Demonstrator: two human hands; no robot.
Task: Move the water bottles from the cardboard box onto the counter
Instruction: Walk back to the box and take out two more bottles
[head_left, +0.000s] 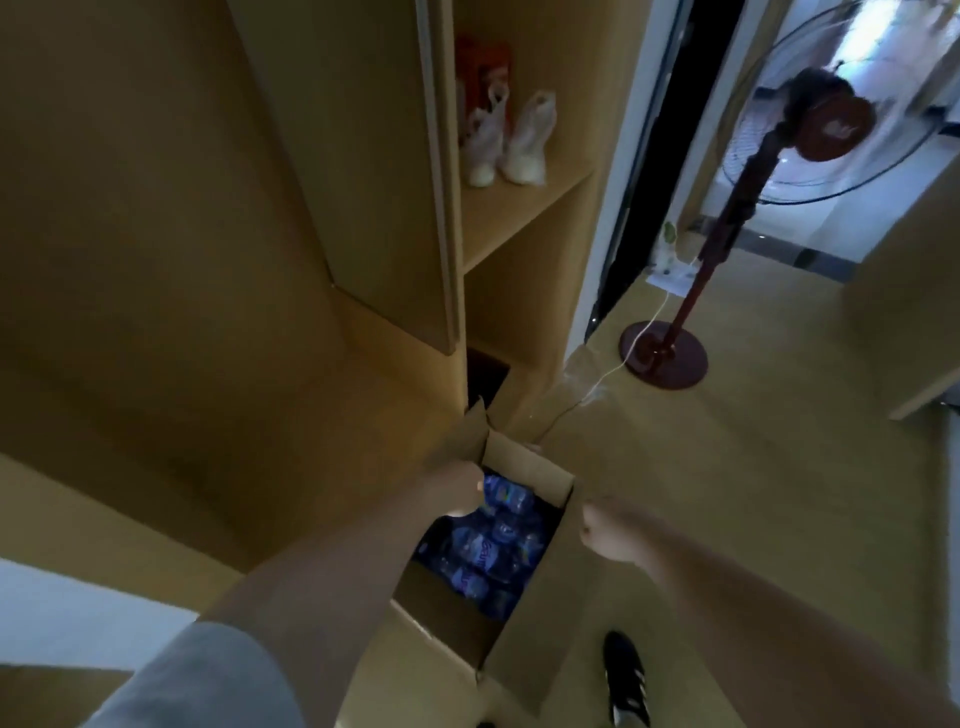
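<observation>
An open brown cardboard box (524, 613) stands on the tan floor, its flaps folded outward, with its far corner close to the foot of a light wooden shelf unit (519, 218). Inside lie clear plastic water bottles with blue labels (483, 556), packed on their sides and filling the box from its far wall toward the near wall.

The left hand (460, 488) reaches in at the far left corner of the box, its fingers curled round one blue-labelled bottle (506, 493) that sits uppermost against the far wall. The right hand (605, 530) hangs just outside the box's right wall with its fingers clenched and nothing visibly in it.

No bottle is yet out of the box, so the job looks barely begun. The counter itself is hard to identify for certain in this view.

Full bottles of this kind are probably moderately heavy, with thin walls that give under a squeeze and a smooth, possibly slick skin. The safest hold is likely round the middle of the body or at the stiffer neck below the cap, lifting straight up so that neighbours do not roll into the gap.

A dark red pedestal fan (670, 353) stands well apart on the floor beyond.
</observation>
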